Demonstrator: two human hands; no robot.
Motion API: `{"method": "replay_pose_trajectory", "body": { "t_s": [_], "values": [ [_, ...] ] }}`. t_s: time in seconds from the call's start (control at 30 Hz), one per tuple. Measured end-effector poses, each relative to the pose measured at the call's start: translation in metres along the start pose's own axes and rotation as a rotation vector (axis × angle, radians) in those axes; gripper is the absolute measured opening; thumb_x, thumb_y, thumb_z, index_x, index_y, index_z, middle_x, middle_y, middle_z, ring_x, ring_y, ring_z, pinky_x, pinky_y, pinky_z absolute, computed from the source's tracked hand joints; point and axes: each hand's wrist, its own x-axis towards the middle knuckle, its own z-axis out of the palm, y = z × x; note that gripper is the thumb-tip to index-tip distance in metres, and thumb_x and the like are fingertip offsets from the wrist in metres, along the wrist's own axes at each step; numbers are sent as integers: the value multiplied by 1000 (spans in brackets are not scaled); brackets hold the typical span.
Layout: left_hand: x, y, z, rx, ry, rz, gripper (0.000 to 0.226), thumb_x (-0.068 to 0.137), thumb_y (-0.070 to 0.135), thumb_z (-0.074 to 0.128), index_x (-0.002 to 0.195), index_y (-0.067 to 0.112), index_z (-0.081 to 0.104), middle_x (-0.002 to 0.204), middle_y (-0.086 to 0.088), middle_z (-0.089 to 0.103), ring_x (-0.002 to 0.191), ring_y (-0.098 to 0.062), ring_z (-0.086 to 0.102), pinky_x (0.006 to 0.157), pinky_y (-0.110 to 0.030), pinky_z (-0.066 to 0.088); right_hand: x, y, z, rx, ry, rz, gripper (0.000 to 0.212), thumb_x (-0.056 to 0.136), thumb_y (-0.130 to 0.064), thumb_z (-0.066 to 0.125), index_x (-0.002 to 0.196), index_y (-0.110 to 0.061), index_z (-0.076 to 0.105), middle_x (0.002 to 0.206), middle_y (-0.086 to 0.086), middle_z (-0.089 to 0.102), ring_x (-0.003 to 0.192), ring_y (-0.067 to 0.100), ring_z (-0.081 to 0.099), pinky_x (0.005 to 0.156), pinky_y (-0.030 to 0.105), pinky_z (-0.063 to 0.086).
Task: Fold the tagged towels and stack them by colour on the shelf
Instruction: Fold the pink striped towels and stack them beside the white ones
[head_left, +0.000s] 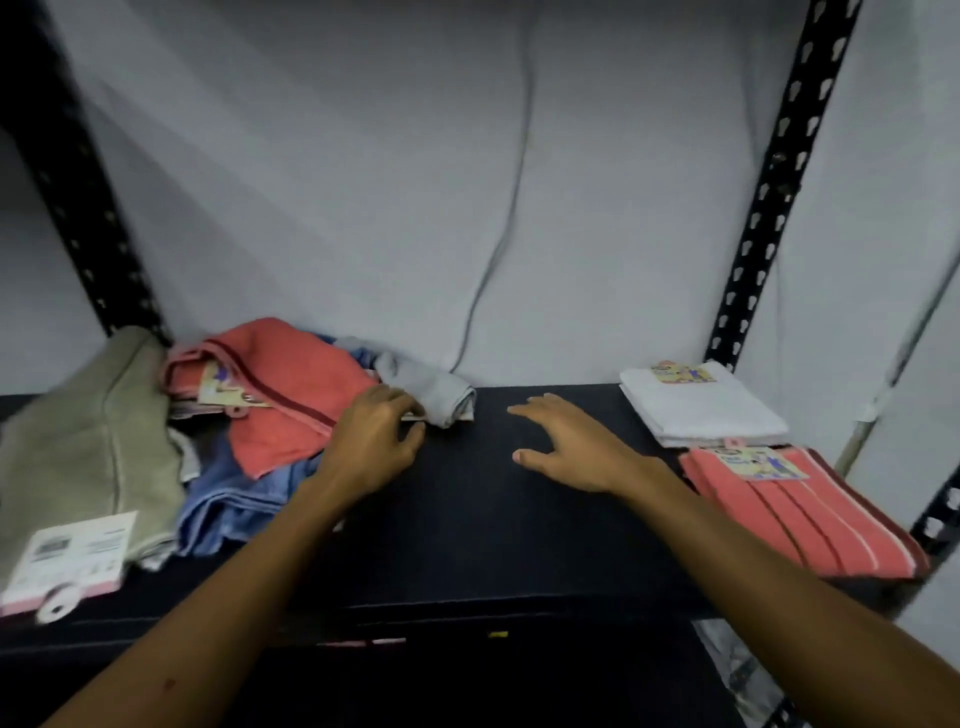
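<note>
On the dark shelf a loose heap lies at the left: a coral towel with a tag, a blue towel under it, a grey towel at its right end. My left hand pinches the edge of the grey towel. Over the bare middle of the shelf hovers my right hand, fingers spread, holding nothing. At the right sit a folded white towel and, in front of it, a folded coral striped towel, both tagged.
An olive towel with a large paper tag lies at the far left. Black perforated shelf posts stand at both sides. A grey cable hangs down the white back wall.
</note>
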Motion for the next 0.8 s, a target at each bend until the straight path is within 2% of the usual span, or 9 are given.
{"method": "replay_pose_trajectory", "body": {
  "t_s": [0.17, 0.27, 0.37, 0.47, 0.53, 0.57, 0.67, 0.73, 0.8],
  "values": [
    [-14, -68, -57, 239, 101, -153, 32, 74, 30, 45, 81, 11, 70, 81, -10, 65, 80, -35, 60, 74, -41, 50, 73, -69, 22, 120, 44, -161, 55, 91, -35, 64, 143, -22, 48, 144, -3, 50, 131, 15, 45, 107, 31, 39],
    [-20, -105, -84, 341, 141, -294, 47, 69, 32, 38, 96, 11, 71, 100, -17, 65, 95, -39, 60, 84, -48, 51, 113, -109, 33, 220, 54, -285, 37, 88, -27, 63, 124, -19, 63, 119, 0, 67, 105, 16, 62, 92, 37, 50],
    [-25, -126, -105, 368, 195, -415, 55, 72, 37, 38, 112, 12, 66, 110, -22, 57, 98, -42, 56, 79, -47, 51, 152, -142, 46, 227, 98, -299, 52, 84, -24, 65, 134, -14, 58, 128, 10, 62, 115, 27, 59, 99, 35, 46],
    [-23, -141, -119, 337, 166, -603, 50, 86, 37, 56, 131, 16, 53, 119, -19, 56, 109, -42, 52, 84, -49, 46, 178, -171, 61, 75, 157, -293, 61, 83, -47, 63, 134, -16, 55, 134, 12, 57, 120, 35, 52, 101, 42, 43],
    [-20, -152, -120, 337, 125, -676, 40, 87, 35, 57, 123, 17, 57, 113, -14, 63, 110, -40, 53, 85, -48, 45, 185, -185, 69, -108, 109, -237, 76, 75, -70, 48, 135, -24, 50, 138, 7, 52, 122, 36, 45, 101, 48, 40],
    [-19, -156, -120, 354, 116, -680, 32, 87, 34, 56, 112, 17, 62, 107, -12, 66, 108, -38, 54, 83, -46, 45, 188, -189, 73, -187, 82, -214, 78, 74, -73, 45, 136, -25, 47, 139, 7, 50, 123, 36, 43, 100, 50, 39],
    [-17, -164, -116, 371, 153, -660, 23, 89, 34, 56, 99, 18, 69, 97, -11, 69, 100, -36, 56, 78, -41, 47, 190, -191, 79, -310, 135, -225, 52, 85, -52, 48, 129, -24, 52, 133, 7, 53, 117, 37, 45, 98, 52, 39],
    [-16, -169, -114, 292, 235, -632, 19, 89, 30, 56, 97, 18, 70, 92, -11, 68, 92, -35, 59, 74, -40, 49, 190, -187, 75, -237, 255, -241, 27, 89, -34, 46, 107, -22, 62, 115, 4, 62, 108, 33, 52, 92, 47, 42],
    [-15, -168, -114, 133, 353, -595, 14, 89, 25, 56, 95, 19, 67, 88, -8, 67, 84, -30, 61, 72, -40, 50, 189, -181, 69, -69, 333, -242, 18, 89, -24, 47, 78, -18, 59, 92, 4, 64, 93, 31, 59, 80, 40, 44]
  ]
}}
